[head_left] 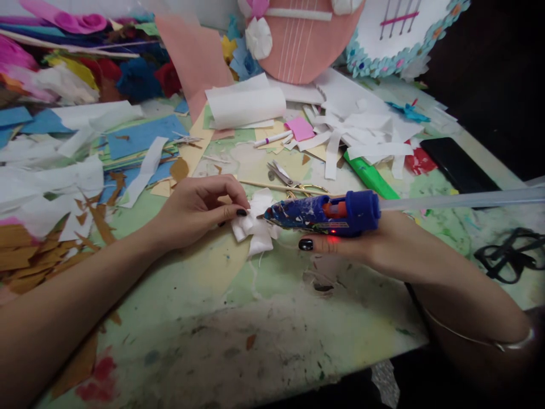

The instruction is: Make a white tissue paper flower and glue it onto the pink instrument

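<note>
A white paper flower (259, 227) lies on the green, stained table (204, 318) near the middle of the view. My left hand (200, 210) pinches the flower's left edge between thumb and fingers. My right hand (361, 247) is wrapped round a blue glue gun (306, 215), whose red light is lit. The gun's nozzle points left and sits at the middle of the flower. A clear glue stick (460, 200) sticks out of the gun's back end toward the right. Thin glue strands trail below the flower.
Scissors (283, 173) and a thin wooden stick lie just behind the flower. A white paper roll (247, 107), a marker (273, 139) and white strips stand farther back. A black phone (458, 165) and glasses (511, 255) are at right; brown scraps (29, 250) at left.
</note>
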Demonstrator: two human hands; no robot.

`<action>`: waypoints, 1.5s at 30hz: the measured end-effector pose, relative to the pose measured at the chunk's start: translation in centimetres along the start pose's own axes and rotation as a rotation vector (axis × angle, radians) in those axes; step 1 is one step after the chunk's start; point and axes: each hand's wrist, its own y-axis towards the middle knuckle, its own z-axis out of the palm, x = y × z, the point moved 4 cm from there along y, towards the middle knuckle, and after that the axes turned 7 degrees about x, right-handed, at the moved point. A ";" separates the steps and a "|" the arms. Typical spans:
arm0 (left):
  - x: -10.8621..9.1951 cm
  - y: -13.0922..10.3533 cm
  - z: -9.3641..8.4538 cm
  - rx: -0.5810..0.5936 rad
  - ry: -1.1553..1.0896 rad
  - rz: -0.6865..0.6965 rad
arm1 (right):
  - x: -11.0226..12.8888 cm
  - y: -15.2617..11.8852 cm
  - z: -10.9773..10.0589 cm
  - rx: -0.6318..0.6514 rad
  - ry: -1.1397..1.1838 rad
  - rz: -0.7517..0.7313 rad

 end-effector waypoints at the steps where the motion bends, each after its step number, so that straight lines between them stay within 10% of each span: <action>1: 0.0 0.0 0.0 0.000 0.007 -0.009 | 0.0 -0.1 -0.1 0.002 -0.005 0.011; 45: 0.0 0.1 0.8 -0.044 -0.051 -0.082 | -0.6 -1.1 -1.3 -0.100 -0.052 0.105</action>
